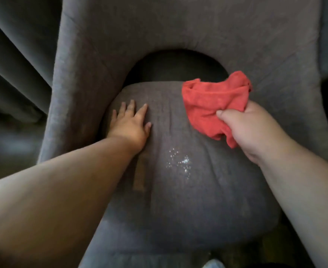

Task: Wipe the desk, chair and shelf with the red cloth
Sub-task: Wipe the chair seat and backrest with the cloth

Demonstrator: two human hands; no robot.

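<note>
A grey upholstered chair (178, 200) fills the view, seen from above, with a curved backrest and an arched gap behind the seat. White specks (180, 164) lie scattered on the middle of the seat cushion. My left hand (131, 125) rests flat on the left side of the seat, fingers spread, holding nothing. My right hand (250, 128) is raised over the right side of the seat and grips the crumpled red cloth (213, 105), which hangs just above the cushion's back right part. The desk and shelf are out of view.
Grey curtain folds (14, 55) hang to the left of the chair. A brownish streak (140, 175) marks the seat near my left wrist. Dark floor shows at the lower right beside the chair.
</note>
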